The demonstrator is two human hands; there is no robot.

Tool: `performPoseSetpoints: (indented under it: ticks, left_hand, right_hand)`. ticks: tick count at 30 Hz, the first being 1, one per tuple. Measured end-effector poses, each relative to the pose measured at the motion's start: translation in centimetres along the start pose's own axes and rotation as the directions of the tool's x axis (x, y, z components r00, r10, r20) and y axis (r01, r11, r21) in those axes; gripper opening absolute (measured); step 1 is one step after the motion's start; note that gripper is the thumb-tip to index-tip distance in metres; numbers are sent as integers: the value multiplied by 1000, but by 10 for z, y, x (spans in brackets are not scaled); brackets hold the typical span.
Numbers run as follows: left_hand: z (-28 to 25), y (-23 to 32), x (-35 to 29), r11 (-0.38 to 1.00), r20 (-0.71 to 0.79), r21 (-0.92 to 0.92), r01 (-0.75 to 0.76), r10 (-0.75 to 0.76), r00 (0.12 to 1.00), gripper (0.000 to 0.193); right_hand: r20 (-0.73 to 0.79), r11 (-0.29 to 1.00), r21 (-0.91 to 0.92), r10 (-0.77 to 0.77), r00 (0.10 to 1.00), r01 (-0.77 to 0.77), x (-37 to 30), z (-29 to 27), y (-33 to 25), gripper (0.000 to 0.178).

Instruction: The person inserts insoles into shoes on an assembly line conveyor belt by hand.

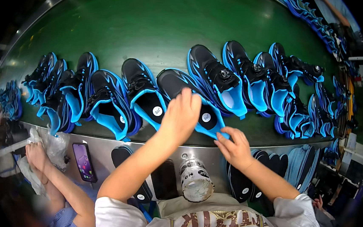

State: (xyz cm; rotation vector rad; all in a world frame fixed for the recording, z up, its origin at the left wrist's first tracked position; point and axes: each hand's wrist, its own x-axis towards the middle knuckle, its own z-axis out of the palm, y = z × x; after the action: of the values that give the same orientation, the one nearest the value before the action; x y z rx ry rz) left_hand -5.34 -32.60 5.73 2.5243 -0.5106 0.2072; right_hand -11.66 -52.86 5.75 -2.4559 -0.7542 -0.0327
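A black sneaker with bright blue edging and lining [173, 82] lies on the green belt in front of me, its toe pointing away to the left. My left hand [184, 111] is closed at its tongue and lacing area, where the fingers hide part of the shoe. At the heel collar, my right hand [235, 147] pinches the blue edge between thumb and fingers. Inside the opening shows a dark insole with a round white label [207, 117]. Close by on the left stands a matching sneaker [139, 78], and on the right another sneaker [206, 64] with a dial on top.
More sneakers line the green belt [146, 17] on both sides. Along the metal ledge lie black insoles [238, 182], a phone [84, 161], a dark flat object [164, 179] and a roll of printed tape [197, 185]. A co-worker's hand [37, 157] is at the left beside clear plastic.
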Motion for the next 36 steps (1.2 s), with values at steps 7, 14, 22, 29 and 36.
performPoseSetpoints:
  ticks: [7,14,22,29,36]
  left_hand:
    - [-13,-19,14,923,200,374,-96,21,980,12]
    - [-53,-57,35,950,36,268,-162,158,987,10]
    - [-106,-83,12,-54,63,-998,37,-632,772,4]
    - [0,11,15,26,140,-984,178,-516,845,18]
    - [36,57,65,986,-66,-69,151,-156,986,62]
  right_hand:
    - [-226,1000,-4,-9,974,9,17,28,-5,19]
    - [-168,948,313,106,980,-49,-7,7,-39,34]
    - [-171,691,-135,690,703,-710,-243,-145,51,28]
    - [-72,640,-224,741,668,-735,-334,-109,48,42]
    - [-339,632,219,763,550,-743,-264,-199,33,34]
